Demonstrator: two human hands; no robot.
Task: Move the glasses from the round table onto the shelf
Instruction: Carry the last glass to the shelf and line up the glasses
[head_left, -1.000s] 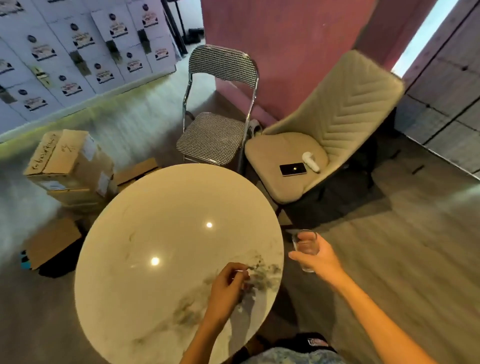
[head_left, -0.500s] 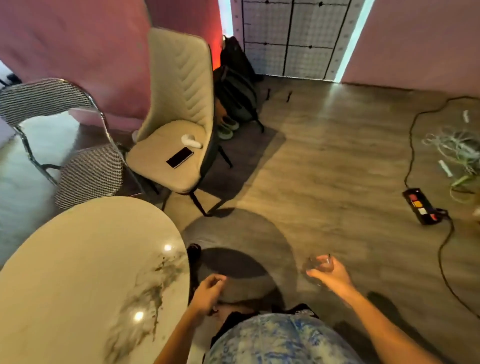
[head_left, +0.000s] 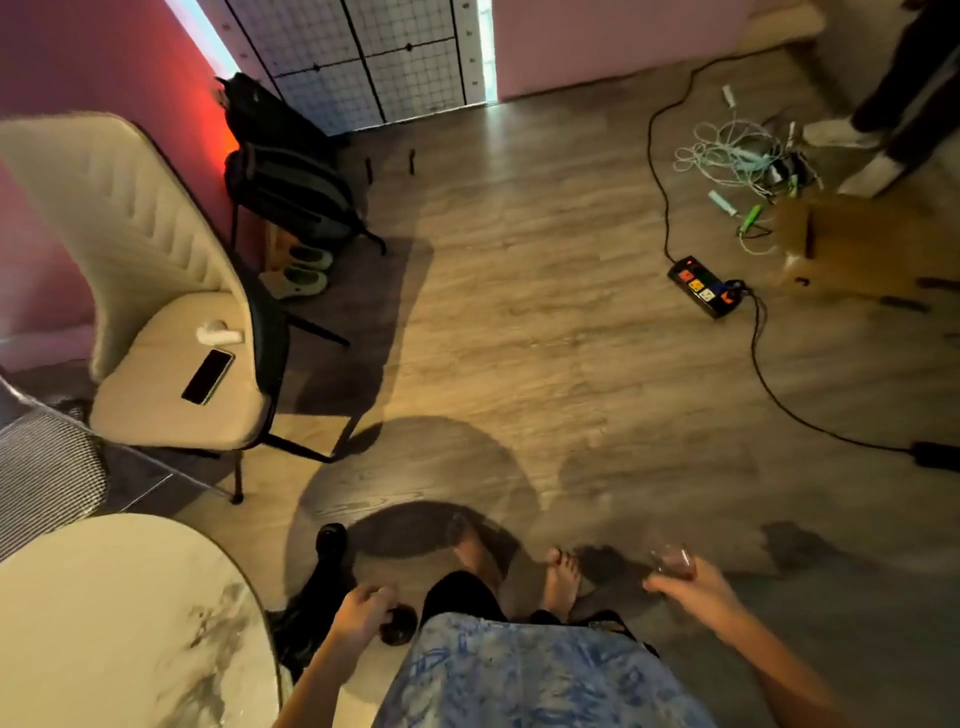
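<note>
right hand (head_left: 696, 590) at 4 o'clock, my fingers clamped round a roughly upright glass (head_left: 671, 560) | left hand (head_left: 362, 613) at 7, curled on a likely second glass (head_left: 398, 626), blurred | table (head_left: 104, 613) at 8 | shelf unseen

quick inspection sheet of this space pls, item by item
surface: round white marble table, partly in view, grey veining
job's things: clear drinking glass in right grip; dark, blurred second glass in left grip; shelf not in view
clutter: black phone and white gadget on beige padded chair; black backpack; pale shoes
grips: both curled round glasses, off the table
cables: black power strip with black cable across floor; pale cable tangle
surroundings: wood floor, pink wall, another person's legs
</note>
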